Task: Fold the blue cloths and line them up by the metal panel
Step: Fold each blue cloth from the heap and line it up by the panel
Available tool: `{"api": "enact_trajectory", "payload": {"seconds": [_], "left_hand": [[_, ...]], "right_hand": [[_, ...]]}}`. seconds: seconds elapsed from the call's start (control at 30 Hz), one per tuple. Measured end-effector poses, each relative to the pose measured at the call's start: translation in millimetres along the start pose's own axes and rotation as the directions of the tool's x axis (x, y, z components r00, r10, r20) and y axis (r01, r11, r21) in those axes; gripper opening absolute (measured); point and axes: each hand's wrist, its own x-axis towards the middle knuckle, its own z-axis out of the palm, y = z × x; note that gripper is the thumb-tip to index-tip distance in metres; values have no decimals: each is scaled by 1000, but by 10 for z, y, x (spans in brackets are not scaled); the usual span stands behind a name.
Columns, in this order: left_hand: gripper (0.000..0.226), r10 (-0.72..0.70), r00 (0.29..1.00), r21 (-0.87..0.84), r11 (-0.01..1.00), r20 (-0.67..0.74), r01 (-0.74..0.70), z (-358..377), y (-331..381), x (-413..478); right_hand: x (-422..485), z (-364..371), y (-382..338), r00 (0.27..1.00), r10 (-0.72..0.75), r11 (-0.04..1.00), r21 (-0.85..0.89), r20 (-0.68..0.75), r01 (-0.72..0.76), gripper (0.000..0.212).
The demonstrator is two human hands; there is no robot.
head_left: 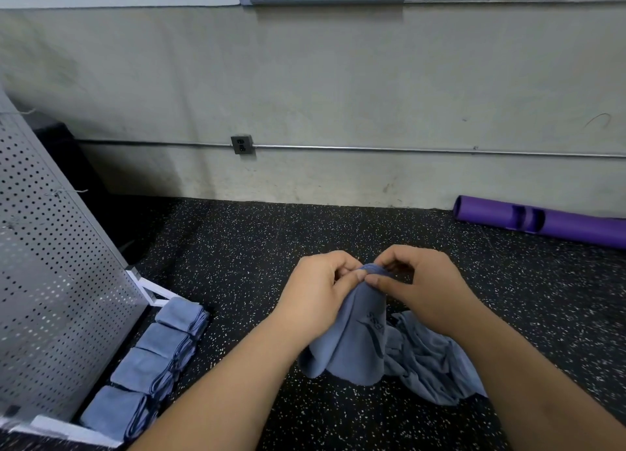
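While both pinch one raised blue cloth [352, 335], left hand [318, 288] and right hand [423, 281] seemingly seek its corners for folding; four folded cloths [145, 369] line the metal panel [50, 281].

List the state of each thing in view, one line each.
Left hand, pinches the held cloth's top.
Right hand, pinches the same top.
Held cloth, unfolded, lifted, hanging to the floor.
Pile, crumpled blue cloth on the floor.
Folded cloths, four in a row along the panel.
Panel, standing.
Tube, lying by the wall.
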Motion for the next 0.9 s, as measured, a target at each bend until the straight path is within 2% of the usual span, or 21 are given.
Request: {"api": "enact_trajectory", "payload": {"seconds": [0.27,0.5,0.57,0.7,0.9], "left_hand": [[7,24,999,30,999,24,-24,-6,-3,1],[2,69,997,-34,997,-19,-70,-44,20,16],[9,62,998,-37,997,-24,-63,-65,25,22],[28,20,999,94,995,-27,-17,-103,-37,17],[31,-69,998,214,974,-8,69,-121,-224,14]], "right_hand": [[-13,-28,23,1000,-16,1000,-25,8,16,7],[-13,-20,3,999,-12,997,73,-45,15,16],[-8,-15,-5,995,-25,996,84,-96,33,18],[14,-48,-15,961,1,982,181,-277,52,13],[-2,-198,-58,898,-16,938,305,-439,166,15]]}}
